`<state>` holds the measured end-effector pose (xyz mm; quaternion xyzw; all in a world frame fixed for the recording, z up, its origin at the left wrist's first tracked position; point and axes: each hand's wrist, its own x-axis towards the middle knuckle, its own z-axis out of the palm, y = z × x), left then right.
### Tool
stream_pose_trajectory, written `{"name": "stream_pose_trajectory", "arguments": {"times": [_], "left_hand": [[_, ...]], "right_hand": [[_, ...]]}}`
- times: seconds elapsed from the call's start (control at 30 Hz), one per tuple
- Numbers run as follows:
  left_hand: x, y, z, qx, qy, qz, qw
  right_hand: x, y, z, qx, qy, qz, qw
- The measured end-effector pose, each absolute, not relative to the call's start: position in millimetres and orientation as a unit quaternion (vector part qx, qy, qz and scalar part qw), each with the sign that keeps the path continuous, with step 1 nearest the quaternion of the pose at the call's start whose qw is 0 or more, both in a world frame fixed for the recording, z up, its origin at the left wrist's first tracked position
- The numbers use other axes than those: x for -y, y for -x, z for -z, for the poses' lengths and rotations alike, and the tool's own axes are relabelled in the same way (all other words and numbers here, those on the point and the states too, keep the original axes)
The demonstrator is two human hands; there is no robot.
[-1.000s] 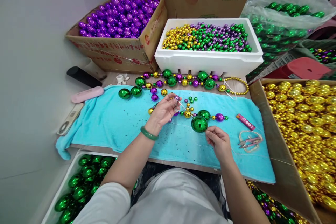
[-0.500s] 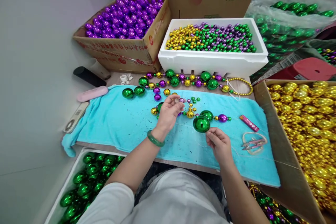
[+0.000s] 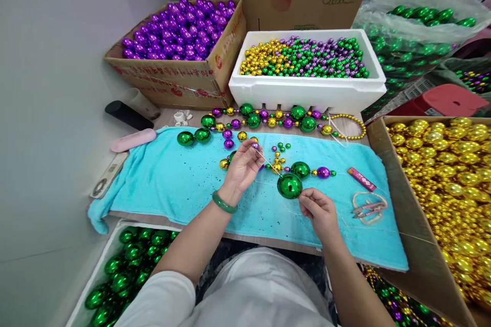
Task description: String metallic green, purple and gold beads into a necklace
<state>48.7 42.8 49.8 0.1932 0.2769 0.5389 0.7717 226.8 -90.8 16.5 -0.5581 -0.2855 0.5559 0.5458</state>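
Observation:
My left hand (image 3: 243,167) pinches the upper end of a thin needle (image 3: 267,161) over the turquoise towel (image 3: 172,179); a small purple bead sits at the fingertips. The needle slants down into a big green ball (image 3: 289,185). My right hand (image 3: 319,211) is closed just below and right of that ball, pinching a fine thread I can barely see. Behind the ball lies a short strand with a second green ball (image 3: 300,169), a purple bead (image 3: 322,172) and small gold and green beads. A jade bangle (image 3: 224,204) circles my left wrist.
A finished bead string (image 3: 268,118) lies along the towel's far edge. Behind stand a cardboard box of purple balls (image 3: 180,28) and a white foam box of mixed beads (image 3: 307,89). A box of gold balls (image 3: 441,173) is right, green balls (image 3: 126,265) lower left. Snips (image 3: 368,208) and a pink lighter (image 3: 359,179) lie right.
My left hand has drawn the needle up and out through the big green ball, which shifted slightly toward me. My right hand stayed closed beside it.

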Motion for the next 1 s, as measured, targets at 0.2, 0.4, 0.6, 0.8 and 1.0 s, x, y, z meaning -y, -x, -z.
{"name": "stream_pose_trajectory", "arguments": {"times": [0.2, 0.4, 0.6, 0.8, 1.0], "left_hand": [[-42.5, -47.3, -51.8, -0.275, -0.192, -0.550, 0.765], [-40.6, -45.5, -51.1, -0.254, -0.187, -0.547, 0.775], [-39.8, -45.0, -50.2, -0.266, -0.201, -0.547, 0.768], [-39.5, -45.0, -53.8, -0.293, -0.210, -0.555, 0.750], [-40.0, -44.6, -53.1, -0.307, -0.221, -0.558, 0.739]], "right_hand": [[91.6, -226.0, -20.3, 0.285, 0.565, -0.554, 0.542], [89.8, -223.6, -24.1, 0.288, 0.572, -0.553, 0.533], [90.5, -223.6, -23.7, 0.291, 0.574, -0.556, 0.526], [90.5, -222.8, -26.3, 0.298, 0.571, -0.552, 0.529], [91.2, -223.5, -26.0, 0.303, 0.574, -0.545, 0.531]]}}
